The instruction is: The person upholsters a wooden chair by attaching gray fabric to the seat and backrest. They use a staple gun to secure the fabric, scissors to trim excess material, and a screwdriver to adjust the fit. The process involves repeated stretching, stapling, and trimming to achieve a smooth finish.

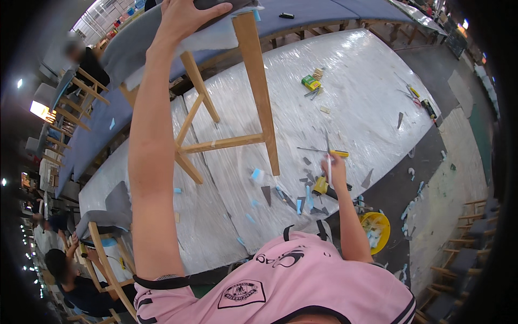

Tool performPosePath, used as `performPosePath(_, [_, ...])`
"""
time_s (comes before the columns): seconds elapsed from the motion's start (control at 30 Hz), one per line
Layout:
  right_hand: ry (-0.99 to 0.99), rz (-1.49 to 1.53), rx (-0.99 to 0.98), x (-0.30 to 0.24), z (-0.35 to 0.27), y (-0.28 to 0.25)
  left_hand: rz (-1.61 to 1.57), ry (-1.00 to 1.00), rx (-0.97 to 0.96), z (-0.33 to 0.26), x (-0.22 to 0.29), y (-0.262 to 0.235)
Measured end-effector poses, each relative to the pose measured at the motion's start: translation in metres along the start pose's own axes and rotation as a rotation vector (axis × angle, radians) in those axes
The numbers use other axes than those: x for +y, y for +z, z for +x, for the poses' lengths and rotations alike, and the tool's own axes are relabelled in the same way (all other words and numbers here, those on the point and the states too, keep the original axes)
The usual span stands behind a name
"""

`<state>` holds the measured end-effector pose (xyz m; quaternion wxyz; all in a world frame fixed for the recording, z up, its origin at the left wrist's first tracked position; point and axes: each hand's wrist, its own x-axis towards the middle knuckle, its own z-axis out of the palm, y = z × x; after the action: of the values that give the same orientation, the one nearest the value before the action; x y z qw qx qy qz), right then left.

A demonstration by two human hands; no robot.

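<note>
My left hand (183, 19) is raised high and grips the grey upholstered seat of a wooden chair (253, 81), which is lifted and tilted above the plastic-covered workbench (356, 92). The chair's pale wooden legs and crossbars hang down toward the bench. My right hand (335, 163) reaches out low over the bench edge and holds a thin white pen-like tool (329, 167) upright. Just below that hand lies a yellow and black tool (324, 187) among grey fabric scraps and blue foam bits.
A green box (311, 82) and small tools lie farther out on the bench. A yellow bucket (377, 229) stands on the floor at its edge. Another chair (108, 243) stands at lower left near a seated person (75, 286). More chairs are stacked at right (464, 254).
</note>
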<state>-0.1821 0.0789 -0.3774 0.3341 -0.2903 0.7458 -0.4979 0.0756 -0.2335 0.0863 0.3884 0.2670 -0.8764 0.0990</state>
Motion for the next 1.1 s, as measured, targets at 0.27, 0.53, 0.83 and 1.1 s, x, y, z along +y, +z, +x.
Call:
performPosePath(0.27, [0.068, -0.395, 0.266, 0.140, -0.044, -0.061, 0.380, 0.225, 0.007, 0.022, -0.056, 0.040])
performPosePath(0.53, [0.037, -0.611, 0.244, 0.187, 0.070, -0.089, 0.277, 0.116, -0.093, 0.028, -0.028, 0.029])
performPosePath(0.83, [0.000, -0.686, -0.119, 0.180, 0.091, -0.087, 0.156, -0.043, -0.107, -0.043, 0.042, 0.003])
performPosePath(1.1, [-0.179, 0.261, -0.902, -0.037, 0.085, 0.008, 0.109, -0.092, -0.101, -0.137, 0.104, -0.025])
